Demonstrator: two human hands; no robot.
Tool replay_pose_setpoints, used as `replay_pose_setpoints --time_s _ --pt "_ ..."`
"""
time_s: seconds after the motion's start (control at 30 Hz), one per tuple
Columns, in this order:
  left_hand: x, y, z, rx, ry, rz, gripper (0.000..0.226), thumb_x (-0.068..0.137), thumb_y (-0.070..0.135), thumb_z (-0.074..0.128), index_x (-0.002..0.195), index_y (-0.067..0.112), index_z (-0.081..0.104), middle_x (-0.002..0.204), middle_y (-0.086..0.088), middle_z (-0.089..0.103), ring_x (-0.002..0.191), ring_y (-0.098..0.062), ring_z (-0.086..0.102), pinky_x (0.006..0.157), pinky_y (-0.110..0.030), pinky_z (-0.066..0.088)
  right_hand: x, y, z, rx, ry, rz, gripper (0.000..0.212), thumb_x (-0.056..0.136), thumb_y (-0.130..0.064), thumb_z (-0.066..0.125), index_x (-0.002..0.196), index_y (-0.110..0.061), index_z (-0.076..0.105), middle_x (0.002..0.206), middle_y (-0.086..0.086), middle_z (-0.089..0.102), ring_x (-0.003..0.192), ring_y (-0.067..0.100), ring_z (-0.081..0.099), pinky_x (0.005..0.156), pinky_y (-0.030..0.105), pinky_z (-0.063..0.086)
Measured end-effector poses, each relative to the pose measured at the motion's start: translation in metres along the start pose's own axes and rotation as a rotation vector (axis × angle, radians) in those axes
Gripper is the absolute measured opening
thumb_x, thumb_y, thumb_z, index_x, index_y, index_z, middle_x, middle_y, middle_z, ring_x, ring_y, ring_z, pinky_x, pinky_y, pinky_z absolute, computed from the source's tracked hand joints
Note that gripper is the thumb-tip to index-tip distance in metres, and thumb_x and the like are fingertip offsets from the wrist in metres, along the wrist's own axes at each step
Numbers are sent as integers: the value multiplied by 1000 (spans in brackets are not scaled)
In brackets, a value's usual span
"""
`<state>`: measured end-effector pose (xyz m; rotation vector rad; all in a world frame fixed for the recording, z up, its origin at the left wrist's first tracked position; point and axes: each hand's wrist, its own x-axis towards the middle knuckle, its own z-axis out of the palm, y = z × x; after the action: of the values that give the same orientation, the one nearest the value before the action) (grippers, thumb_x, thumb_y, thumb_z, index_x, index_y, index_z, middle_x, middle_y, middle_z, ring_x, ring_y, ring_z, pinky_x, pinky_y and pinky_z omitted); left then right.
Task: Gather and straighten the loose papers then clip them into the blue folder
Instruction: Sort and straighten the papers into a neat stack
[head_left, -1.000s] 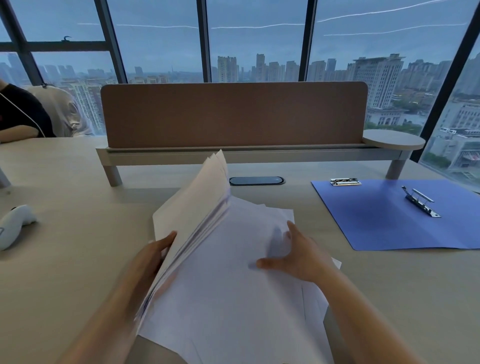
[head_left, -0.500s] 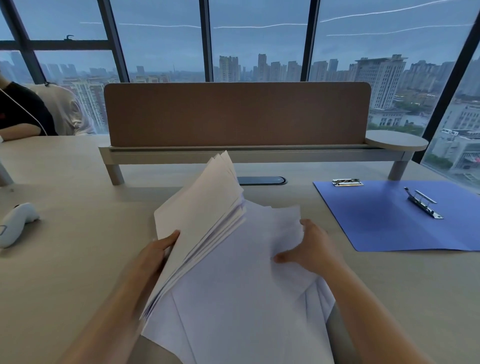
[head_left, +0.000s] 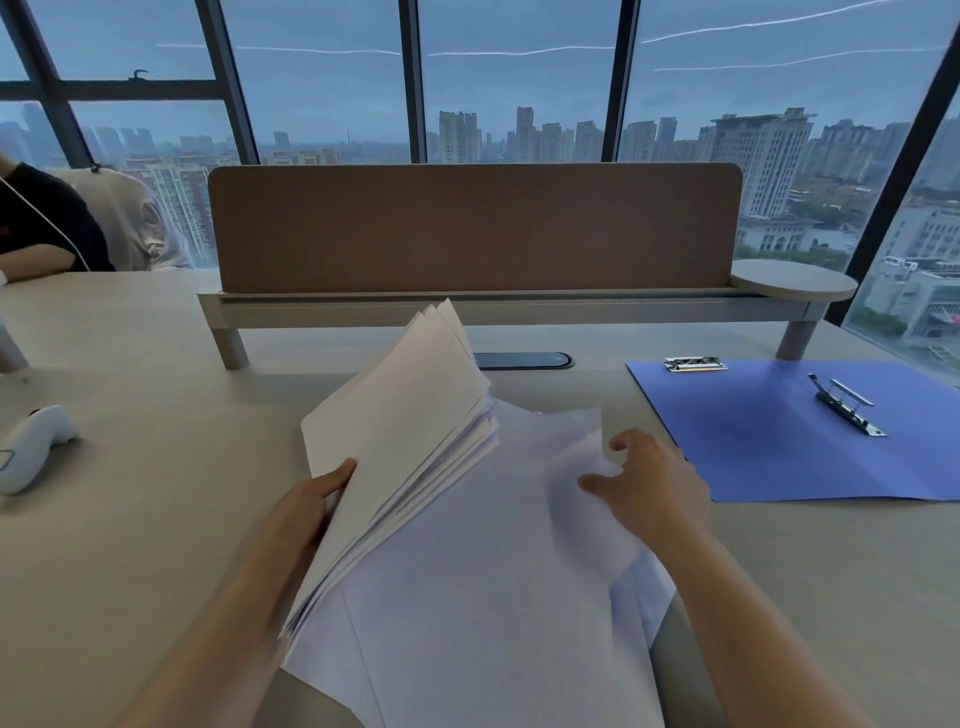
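1. The left hand grips a stack of papers by its left edge, thumb on top and fingers hidden beneath; the stack tilts up, its far corners fanned toward 12 o'clock.
2. The right hand pinches the curled right edge of a loose sheet between thumb and fingers, lifting it off the sheets spread flat on the desk.
3. The folder lies open at 2 o'clock from the sheets, near the right hand but apart from it.
4. A clip sits on the folder; a second clip sits at its far-left corner.
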<state>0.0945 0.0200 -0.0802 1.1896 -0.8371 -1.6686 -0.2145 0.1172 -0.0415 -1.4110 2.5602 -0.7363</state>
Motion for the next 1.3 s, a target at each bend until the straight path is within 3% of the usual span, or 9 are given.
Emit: replay_pose_setpoints --time_s 0.13,0.3,0.5,0.57,0.63,0.77,0.9,1.07,1.3 --pt "-6 1 7 20 19 12 54 99 24 53 142 -7 42 52 2 68 42 -8 64 52 -21 52 3 2 -4 47 4 20 33 77 -42 78 86 -12 68 82 2 68 79 25 64 58 30 43" --pt "-6 3 8 15 -11 28 57 100 26 49 146 -6 36 47 6 66 40 -6 63 43 -17 50 7 4 -2 29 51 -144 15 89 -37 67 84 -24 72 87 -6 65 75 18 58 55 25 39" --pt "-7 6 1 -25 -15 56 48 97 23 54 136 -4 49 52 7 69 46 -5 66 58 -25 50 16 3 -6 703 33 -30 9 92 -21 68 85 -20 74 77 -5 71 68 15 63 58 25 45" --pt "-13 13 -1 -57 -94 30 34 81 21 67 110 3 68 55 -1 71 44 -9 66 48 -19 51 16 4 -11 829 -18 42 7 91 -20 70 89 -18 76 77 0 72 57 12 62 47 21 44" --pt "-18 18 -1 -14 -140 46 22 76 23 71 91 7 76 77 -13 77 57 -18 72 60 -25 56 15 8 -12 886 -109 82 8 90 -18 71 86 -17 78 76 5 71 55 15 59 45 21 43" --pt "-21 22 -2 143 -120 156 23 90 19 63 96 -1 73 88 -16 77 64 -24 74 62 -31 60 15 17 -11 896 -354 99 10 87 -19 75 84 -12 80 73 14 64 63 25 51 52 29 38" --pt "-32 19 9 214 -263 107 54 56 29 90 92 -8 75 86 -24 75 61 -29 73 53 -33 60 13 17 -10 891 -451 113 10 85 -18 76 92 -12 81 89 26 70 78 28 56 65 34 41" --pt "-36 5 17 279 -375 96 36 74 9 79 107 -5 73 109 -31 70 86 -40 73 72 -42 61 13 18 -11 922 -477 50 26 96 -1 52 99 -5 78 101 24 75 91 40 66 86 54 53" --pt "-38 0 20 308 -424 131 28 84 7 72 112 6 74 116 -23 71 105 -43 69 92 -51 54 10 14 -9 1116 -442 -7 34 95 9 45 84 -2 75 69 11 74 59 21 69 52 28 56"
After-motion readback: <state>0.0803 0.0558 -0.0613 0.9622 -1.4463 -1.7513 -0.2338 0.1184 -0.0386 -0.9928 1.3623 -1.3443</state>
